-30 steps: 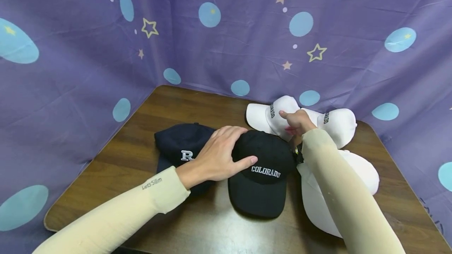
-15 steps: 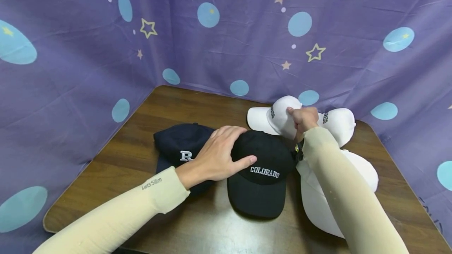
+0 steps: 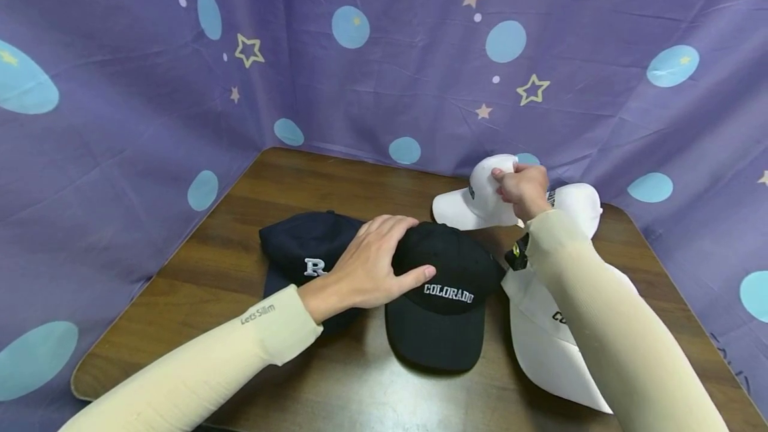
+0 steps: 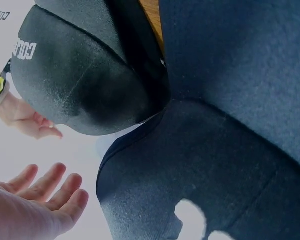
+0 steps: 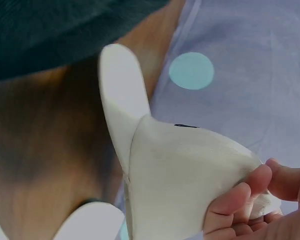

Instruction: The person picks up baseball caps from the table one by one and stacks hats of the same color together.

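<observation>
My right hand (image 3: pixel 523 187) pinches the back of a white cap (image 3: pixel 491 193) at the far side of the table; in the right wrist view thumb and fingers close on the crown of that white cap (image 5: pixel 185 175), its brim pointing away. My left hand (image 3: pixel 378 264) lies with straight fingers over the gap between a navy cap (image 3: pixel 306 239) marked R and a black cap (image 3: pixel 447 325) lettered COLORADO. In the left wrist view the left hand (image 4: pixel 40 205) shows extended fingers near the navy cap (image 4: pixel 215 150) and the black cap (image 4: pixel 85 75).
Behind the right hand sits another white cap (image 3: pixel 579 205). A further white cap (image 3: pixel 549 352) lies at the near right, partly covered by the right sleeve. All stand on a wooden table (image 3: pixel 198 292), enclosed by a purple patterned curtain (image 3: pixel 396 72).
My right hand has curled onto the far white cap and lifted its back slightly, shifting the cap a little right. The left hand stays in place.
</observation>
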A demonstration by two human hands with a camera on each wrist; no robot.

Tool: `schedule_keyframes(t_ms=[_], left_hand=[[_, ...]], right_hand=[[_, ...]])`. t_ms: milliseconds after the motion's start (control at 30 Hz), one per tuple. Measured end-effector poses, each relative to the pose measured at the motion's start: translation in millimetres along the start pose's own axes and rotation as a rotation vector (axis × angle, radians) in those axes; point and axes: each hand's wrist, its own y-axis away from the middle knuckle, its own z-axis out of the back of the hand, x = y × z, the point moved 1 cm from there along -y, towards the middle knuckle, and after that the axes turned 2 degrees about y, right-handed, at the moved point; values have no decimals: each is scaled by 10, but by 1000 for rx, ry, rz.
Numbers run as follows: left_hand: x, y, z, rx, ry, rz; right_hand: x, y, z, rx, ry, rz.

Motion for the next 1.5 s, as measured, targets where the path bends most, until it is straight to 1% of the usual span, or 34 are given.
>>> schedule_keyframes(t_ms=[133,400,500,633,767,1033,1200,1233,1300,1433,1500], left_hand=[[-22,-11,-17,0,17,-14],[-99,-66,-75,-10,16,-68],[-125,-86,-105,-12,15,-82],[-150,-93,-131,-9,7,-92],[-160,-88,-152,-10,0,-93],[-165,-78,-176,-5,-5,-97],[-163,-71,-181,-4,-9,-90],[-162,-71,-182,-5,-9,-89],[-164,-72,-183,-7,-7,-91],[-178,-81,-189,-8,-5,-100],[-185,-87,-194,-8,-5,-104]], right_hand=[[78,52,133,-15,18,58],[236,159,399,-22,82,148],[276,207,499,-22,81,179],[303,275,621,-25,66,203],[287,338,754,-20,51,208],[220,488,1021,-20,-54,263],[200,604,1160,-2,-75,270],[195,624,1187,14,-109,267],[182,670,1244,30,-121,268],[116,753,1367,67,-233,268],[77,784,1433,66,-249,275]])
